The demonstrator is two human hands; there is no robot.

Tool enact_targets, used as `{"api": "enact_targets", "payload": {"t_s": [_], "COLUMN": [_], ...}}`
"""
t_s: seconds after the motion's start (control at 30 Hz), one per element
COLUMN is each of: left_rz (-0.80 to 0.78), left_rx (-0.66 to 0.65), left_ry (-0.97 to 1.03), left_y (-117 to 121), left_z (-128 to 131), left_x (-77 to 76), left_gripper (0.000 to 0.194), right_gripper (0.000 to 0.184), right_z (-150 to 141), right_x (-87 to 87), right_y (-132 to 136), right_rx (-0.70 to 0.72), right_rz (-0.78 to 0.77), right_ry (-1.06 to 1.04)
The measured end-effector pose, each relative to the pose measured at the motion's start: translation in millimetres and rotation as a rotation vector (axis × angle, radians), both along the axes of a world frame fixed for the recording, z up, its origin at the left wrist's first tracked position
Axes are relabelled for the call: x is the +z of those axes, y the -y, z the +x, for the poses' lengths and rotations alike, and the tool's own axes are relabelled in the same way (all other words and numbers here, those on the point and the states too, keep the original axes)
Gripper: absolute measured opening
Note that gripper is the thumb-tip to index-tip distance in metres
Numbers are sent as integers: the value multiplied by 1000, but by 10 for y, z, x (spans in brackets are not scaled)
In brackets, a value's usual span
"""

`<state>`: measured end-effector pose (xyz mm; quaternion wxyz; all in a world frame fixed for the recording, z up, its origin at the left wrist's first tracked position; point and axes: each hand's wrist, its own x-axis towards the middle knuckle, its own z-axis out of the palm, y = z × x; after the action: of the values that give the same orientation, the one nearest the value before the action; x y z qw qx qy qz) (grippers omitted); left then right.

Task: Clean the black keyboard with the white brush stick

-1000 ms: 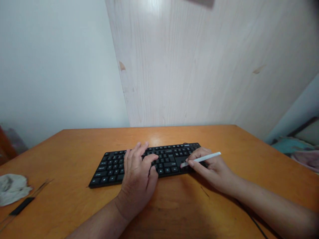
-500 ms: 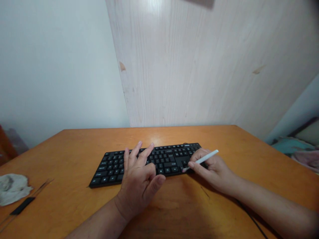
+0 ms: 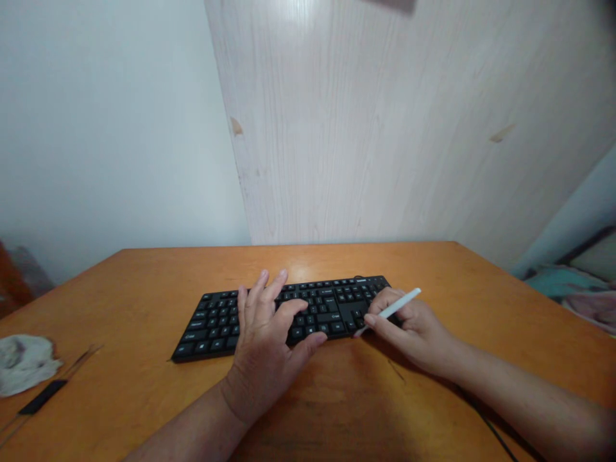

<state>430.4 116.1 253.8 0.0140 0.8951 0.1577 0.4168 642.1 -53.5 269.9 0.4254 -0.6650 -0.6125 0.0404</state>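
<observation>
A black keyboard lies flat on the wooden table. Over its middle is my left hand, open with fingers spread, hiding part of the keys. The index finger bends onto the keys and the thumb lies along the near edge. At the right end, my right hand is closed in a pinch around a slim white pen-like stick. This stick slants down to the left, its thin tip close to the keyboard's front edge by the arrow keys. Whether that tip is a brush is too small to tell.
A crumpled whitish cloth lies at the table's left, beside tweezers with a dark grip. A black cable runs beneath my right forearm. The wooden table meets a pale wall panel at the back. Fabric shows beyond the right edge.
My left index finger and thumb have stretched out to the right, while the other fingertips shifted slightly left. My right hand and the white stick have barely moved.
</observation>
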Motion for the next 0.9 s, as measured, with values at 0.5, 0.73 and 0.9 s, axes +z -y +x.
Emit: {"api": "enact_targets", "payload": {"t_s": [0.5, 0.73, 0.9], "left_rz": [6, 49, 44], "left_rx": [-23, 27, 12], "left_ry": [42, -10, -49], "left_y": [1, 15, 0], "left_z": [-12, -26, -23], "left_x": [94, 49, 27], "left_gripper": [28, 26, 26], "right_gripper": [19, 20, 19], "right_z": [12, 58, 115], "right_x": [-27, -66, -95], "right_y": [7, -23, -30], "right_rx": [-18, -88, -182], "right_rz": [-4, 11, 59], "right_ry": [-10, -15, 38]}}
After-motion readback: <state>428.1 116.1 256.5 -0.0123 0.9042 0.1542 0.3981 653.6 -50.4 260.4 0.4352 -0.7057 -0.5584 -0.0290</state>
